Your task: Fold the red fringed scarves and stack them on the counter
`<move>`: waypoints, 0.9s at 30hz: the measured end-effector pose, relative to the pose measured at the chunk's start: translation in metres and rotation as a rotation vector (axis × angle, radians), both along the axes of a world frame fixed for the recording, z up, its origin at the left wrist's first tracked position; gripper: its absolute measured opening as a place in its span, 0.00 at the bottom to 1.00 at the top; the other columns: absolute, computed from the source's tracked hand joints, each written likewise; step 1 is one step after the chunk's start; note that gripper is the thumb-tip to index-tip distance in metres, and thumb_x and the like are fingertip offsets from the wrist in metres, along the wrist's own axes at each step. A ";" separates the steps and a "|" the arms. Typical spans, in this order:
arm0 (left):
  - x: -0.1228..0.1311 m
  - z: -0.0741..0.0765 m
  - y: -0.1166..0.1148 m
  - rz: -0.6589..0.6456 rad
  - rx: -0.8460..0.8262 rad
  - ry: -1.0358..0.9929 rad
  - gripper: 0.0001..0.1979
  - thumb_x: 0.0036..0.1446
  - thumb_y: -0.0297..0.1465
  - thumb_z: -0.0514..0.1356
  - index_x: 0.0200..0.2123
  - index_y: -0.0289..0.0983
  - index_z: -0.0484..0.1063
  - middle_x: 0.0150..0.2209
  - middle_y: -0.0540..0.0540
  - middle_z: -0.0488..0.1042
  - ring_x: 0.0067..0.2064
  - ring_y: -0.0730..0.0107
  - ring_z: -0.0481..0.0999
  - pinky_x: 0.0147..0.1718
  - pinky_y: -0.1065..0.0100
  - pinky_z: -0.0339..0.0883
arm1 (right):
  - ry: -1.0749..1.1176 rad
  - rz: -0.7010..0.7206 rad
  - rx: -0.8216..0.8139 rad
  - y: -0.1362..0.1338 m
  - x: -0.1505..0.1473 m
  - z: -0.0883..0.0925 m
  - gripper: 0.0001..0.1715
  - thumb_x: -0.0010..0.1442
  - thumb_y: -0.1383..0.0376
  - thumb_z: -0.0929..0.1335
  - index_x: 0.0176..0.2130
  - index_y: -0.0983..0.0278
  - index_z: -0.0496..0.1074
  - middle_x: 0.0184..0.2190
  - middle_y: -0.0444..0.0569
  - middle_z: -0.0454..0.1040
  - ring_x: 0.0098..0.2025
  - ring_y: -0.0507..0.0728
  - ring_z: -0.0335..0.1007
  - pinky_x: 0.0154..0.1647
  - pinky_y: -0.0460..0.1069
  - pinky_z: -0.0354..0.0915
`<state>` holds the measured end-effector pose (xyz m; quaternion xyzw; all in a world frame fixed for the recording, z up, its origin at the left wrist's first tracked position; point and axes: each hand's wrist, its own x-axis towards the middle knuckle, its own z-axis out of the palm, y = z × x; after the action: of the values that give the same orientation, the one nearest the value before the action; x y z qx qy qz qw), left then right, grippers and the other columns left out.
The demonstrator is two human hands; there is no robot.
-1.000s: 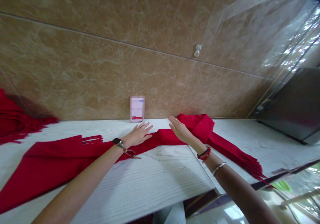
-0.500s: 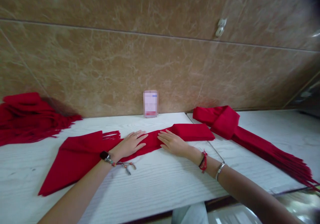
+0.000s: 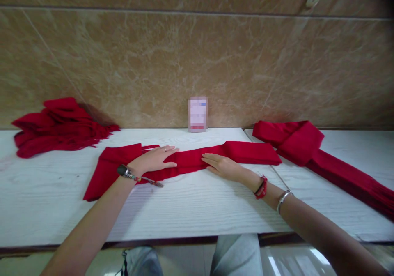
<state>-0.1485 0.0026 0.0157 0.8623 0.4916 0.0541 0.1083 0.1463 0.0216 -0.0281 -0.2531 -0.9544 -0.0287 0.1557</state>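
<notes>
A red fringed scarf [image 3: 189, 162], folded into a long band, lies across the white table in front of me. Its left end fans out at an angle, and a bit of fringe shows beside my left hand. My left hand [image 3: 155, 159] rests flat on the band left of its middle, thumb apart from the fingers. On the band's lower edge, right of the middle, lies my right hand [image 3: 223, 167], fingers stretched out and close together. Neither hand grasps anything; both touch the cloth from above.
A crumpled red scarf [image 3: 64, 128] sits at the far left by the tiled wall [image 3: 154, 62]. To the right lies another folded red scarf [image 3: 292, 142], its fringe toward the table's front. A blurred upright card [image 3: 198, 113] leans on the wall. The white table [image 3: 184, 210] has a seam at right.
The view has shifted, showing more of the table's front edge and my legs. My left hand has slid left along the scarf, while my right hand has moved slightly toward its lower edge.
</notes>
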 end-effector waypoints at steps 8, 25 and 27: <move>-0.148 0.006 -0.062 0.433 0.302 -0.174 0.31 0.54 0.51 0.48 0.56 0.40 0.62 0.59 0.44 0.60 0.60 0.59 0.57 0.59 0.60 0.46 | 0.050 0.016 -0.004 0.003 0.004 -0.010 0.21 0.62 0.65 0.59 0.54 0.68 0.66 0.53 0.57 0.67 0.54 0.60 0.64 0.54 0.55 0.63; -0.165 0.017 -0.026 0.582 0.001 -1.043 0.37 0.42 0.40 0.66 0.56 0.36 0.61 0.45 0.42 0.72 0.46 0.63 0.71 0.46 0.62 0.64 | 0.119 0.212 -0.132 -0.011 -0.115 -0.002 0.22 0.62 0.63 0.60 0.54 0.65 0.65 0.55 0.55 0.66 0.57 0.59 0.60 0.58 0.56 0.58; -0.163 0.015 -0.026 0.552 -0.018 -1.162 0.34 0.46 0.41 0.63 0.56 0.37 0.60 0.45 0.42 0.72 0.44 0.65 0.72 0.45 0.64 0.64 | 0.109 0.209 -0.143 -0.010 -0.113 -0.004 0.22 0.62 0.64 0.60 0.54 0.66 0.66 0.55 0.56 0.65 0.57 0.59 0.59 0.58 0.56 0.58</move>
<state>-0.3119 -0.0235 0.0302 0.5332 0.5571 0.5343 0.3463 0.0329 0.0112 -0.0321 -0.1641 -0.9653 0.0695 0.1911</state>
